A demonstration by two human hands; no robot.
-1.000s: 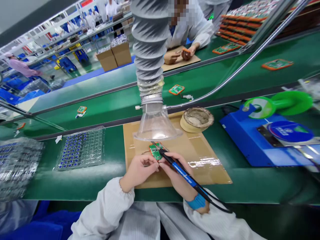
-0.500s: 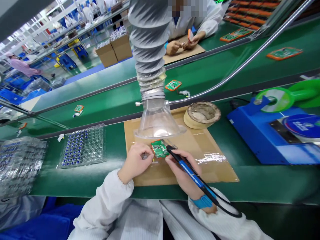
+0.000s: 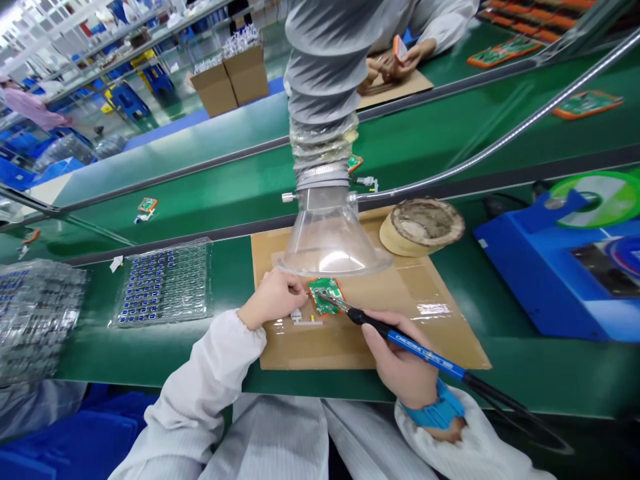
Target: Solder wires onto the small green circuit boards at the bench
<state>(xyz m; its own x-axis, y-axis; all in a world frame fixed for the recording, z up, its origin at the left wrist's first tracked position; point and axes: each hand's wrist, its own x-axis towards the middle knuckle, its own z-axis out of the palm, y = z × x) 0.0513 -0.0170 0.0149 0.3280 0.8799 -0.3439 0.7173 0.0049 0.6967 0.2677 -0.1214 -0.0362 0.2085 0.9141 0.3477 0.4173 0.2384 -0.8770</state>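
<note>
A small green circuit board (image 3: 325, 294) lies on a brown cardboard mat (image 3: 430, 333) under a clear fume funnel (image 3: 333, 243). My left hand (image 3: 273, 297) rests on the mat at the board's left edge, fingers pinched together against it; what they hold is too small to name. My right hand (image 3: 403, 363) grips a blue and black soldering iron (image 3: 400, 337) like a pen. Its metal tip touches the board's surface. The iron's black cable runs off to the lower right.
A grey ribbed hose (image 3: 323, 100) hangs above the funnel. A round brown sponge holder (image 3: 423, 227) sits behind the mat, a blue machine (image 3: 550, 273) to the right, clear trays of blue parts (image 3: 163, 283) to the left. Another person's hands (image 3: 395, 63) work across the green belt (image 3: 200, 200).
The board has been set down flat on the mat. My right hand has drawn back to the right, and the iron now lies lower, its tip on the board. My left hand moved slightly left.
</note>
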